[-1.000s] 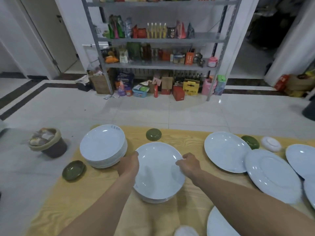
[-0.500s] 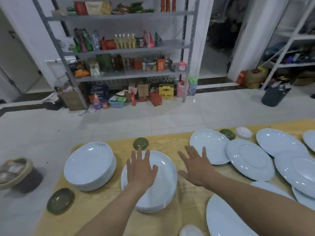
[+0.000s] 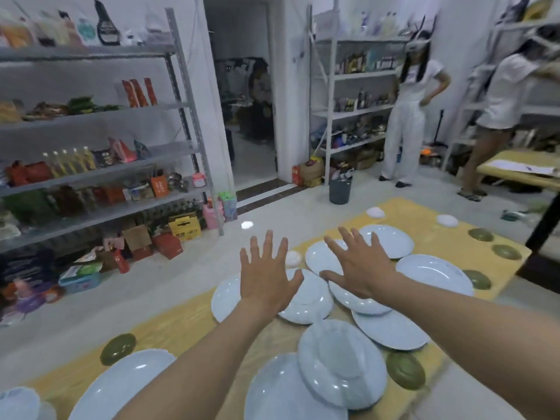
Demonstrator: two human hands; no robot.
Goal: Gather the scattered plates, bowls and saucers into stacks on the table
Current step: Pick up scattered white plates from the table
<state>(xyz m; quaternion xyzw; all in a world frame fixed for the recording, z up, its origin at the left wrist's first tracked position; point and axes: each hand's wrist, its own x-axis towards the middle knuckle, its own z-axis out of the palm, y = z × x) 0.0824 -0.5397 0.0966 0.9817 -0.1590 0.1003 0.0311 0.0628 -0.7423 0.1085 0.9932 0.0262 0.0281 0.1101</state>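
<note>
Both my hands hover over scattered white plates on the yellow wooden table, fingers spread and holding nothing. My left hand is above a white plate. My right hand is above overlapping white plates. More white plates lie at the far side, at the right and near me. A plate stack sits at the lower left. Green saucers and small white bowls dot the table edges.
Metal shelves with goods stand on the left, boxes on the floor below. A doorway opens in the middle. Two persons stand by shelves at the right. A grey bucket sits on the floor, and a second table is at the far right.
My view has swung to the right along the table. Both hands let go of the plate stack, opened flat and moved right, over the scattered plates.
</note>
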